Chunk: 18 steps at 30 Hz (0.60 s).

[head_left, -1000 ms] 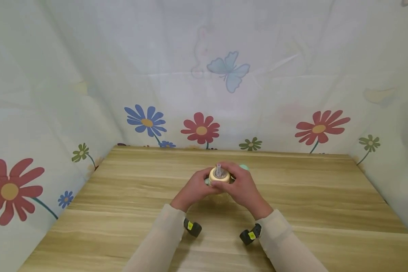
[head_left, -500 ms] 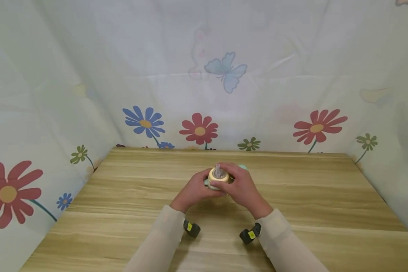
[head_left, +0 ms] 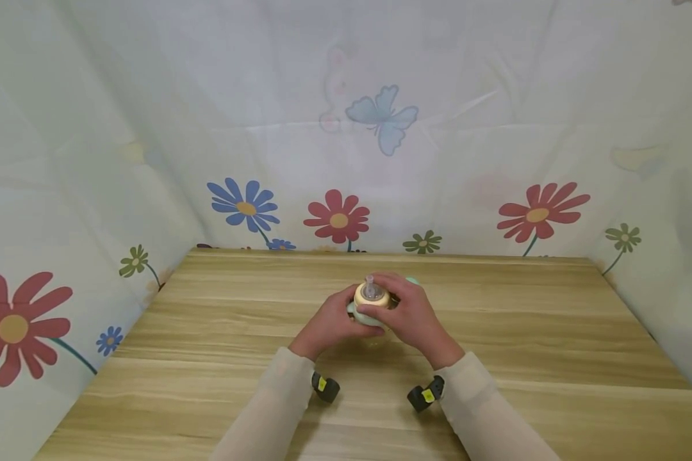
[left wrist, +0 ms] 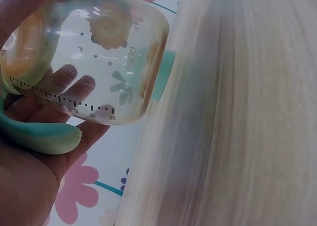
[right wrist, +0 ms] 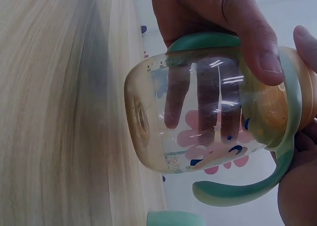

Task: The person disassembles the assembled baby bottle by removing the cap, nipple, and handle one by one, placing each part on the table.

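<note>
A clear baby bottle (left wrist: 106,52) with printed pictures and a measuring scale is held between both hands. It has a yellow collar (head_left: 365,299), a clear spout (head_left: 370,285) and green handles (right wrist: 237,192). My left hand (head_left: 334,320) grips the bottle round its body, thumb in front and fingers behind the clear wall, with one handle against the palm. My right hand (head_left: 411,312) pinches the yellow collar at the top between thumb and fingers. Both wrist views show the bottle's base held off the table. A green cap-like piece (right wrist: 176,219) stands behind, mostly hidden by the right hand in the head view.
The wooden table (head_left: 236,307) reaches back to a white cloth (head_left: 461,160) printed with flowers and a butterfly. This cloth also hangs at the left and right sides. Black wrist cameras (head_left: 325,387) hang beneath both wrists.
The left thumb has shifted slightly down, and more of the pale green ring under the yellow collar shows. The right hand keeps its pinch. The head view has shifted slightly.
</note>
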Each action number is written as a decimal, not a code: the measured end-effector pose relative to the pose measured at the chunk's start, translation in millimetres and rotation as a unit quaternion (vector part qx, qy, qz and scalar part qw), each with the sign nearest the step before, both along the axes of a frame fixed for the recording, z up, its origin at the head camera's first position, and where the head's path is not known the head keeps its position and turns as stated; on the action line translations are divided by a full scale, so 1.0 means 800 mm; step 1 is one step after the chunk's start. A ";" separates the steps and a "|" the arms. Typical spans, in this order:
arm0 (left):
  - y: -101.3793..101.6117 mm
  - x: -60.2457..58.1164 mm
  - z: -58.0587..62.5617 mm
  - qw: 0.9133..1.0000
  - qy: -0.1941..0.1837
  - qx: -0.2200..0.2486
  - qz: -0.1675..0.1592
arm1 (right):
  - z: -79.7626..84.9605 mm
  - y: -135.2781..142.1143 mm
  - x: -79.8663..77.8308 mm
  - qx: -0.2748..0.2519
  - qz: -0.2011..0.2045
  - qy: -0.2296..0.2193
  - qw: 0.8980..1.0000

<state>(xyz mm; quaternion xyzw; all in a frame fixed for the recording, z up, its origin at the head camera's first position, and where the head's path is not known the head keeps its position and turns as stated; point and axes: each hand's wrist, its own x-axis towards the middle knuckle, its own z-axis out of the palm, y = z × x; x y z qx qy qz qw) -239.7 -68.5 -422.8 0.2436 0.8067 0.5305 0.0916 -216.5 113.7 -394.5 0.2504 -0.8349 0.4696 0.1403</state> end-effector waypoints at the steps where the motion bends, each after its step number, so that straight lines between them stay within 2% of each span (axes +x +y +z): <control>1: 0.000 0.001 0.001 1.000 0.002 -0.001 0.002 | 0.000 0.000 0.000 0.000 0.000 0.000 1.000; 10: -0.001 0.004 -0.002 0.999 0.032 -0.009 0.025 | -0.002 -0.003 0.000 0.013 -0.007 0.023 1.000; 18: 0.001 0.004 -0.001 0.999 0.028 -0.009 0.031 | -0.003 -0.006 0.001 0.023 -0.017 0.041 0.999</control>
